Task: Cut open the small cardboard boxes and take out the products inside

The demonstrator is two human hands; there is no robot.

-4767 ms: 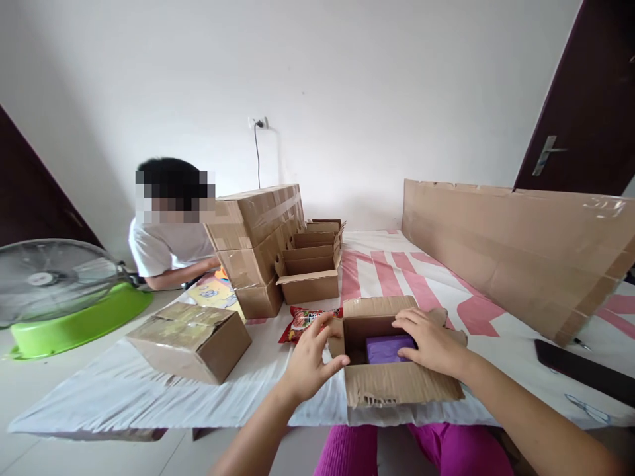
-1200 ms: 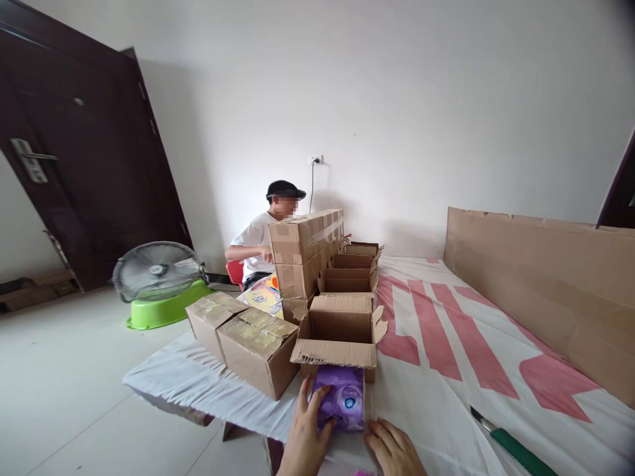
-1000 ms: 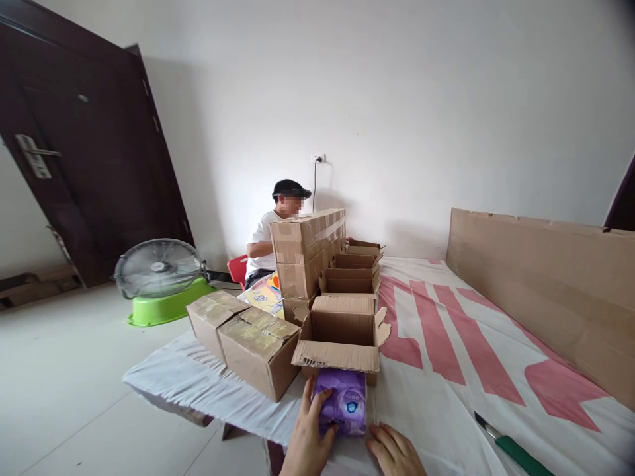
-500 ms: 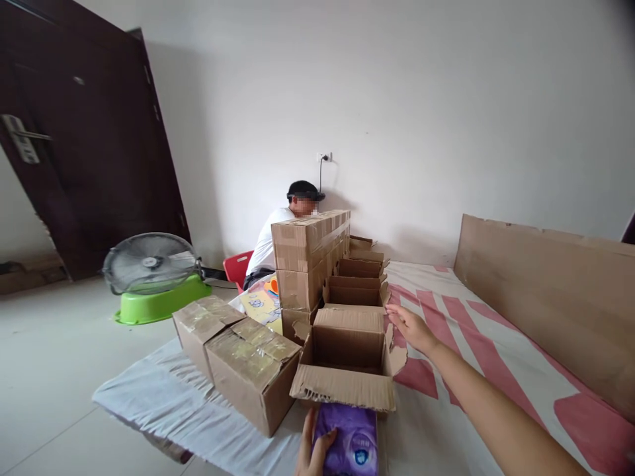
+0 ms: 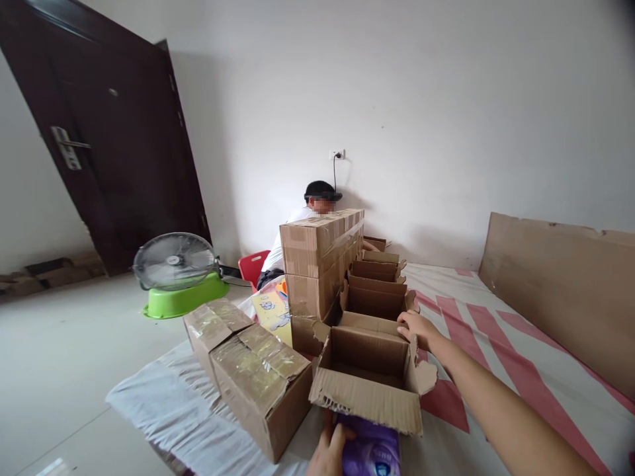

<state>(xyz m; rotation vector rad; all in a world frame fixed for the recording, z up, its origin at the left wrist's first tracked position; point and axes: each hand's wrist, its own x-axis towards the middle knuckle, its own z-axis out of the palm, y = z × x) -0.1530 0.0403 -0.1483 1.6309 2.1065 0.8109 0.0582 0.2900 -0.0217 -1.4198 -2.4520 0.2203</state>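
Beside the oblong box (image 5: 367,400) (ragged corrugated cardboard) gleams a purple pack (image 5: 373,452).

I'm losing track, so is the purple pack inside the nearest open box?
No, the left hand touches the purple pack in front of the box.

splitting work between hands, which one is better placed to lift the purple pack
Probably the left hand: it touches the purple pack; the right hand is at the front open box's far flap.
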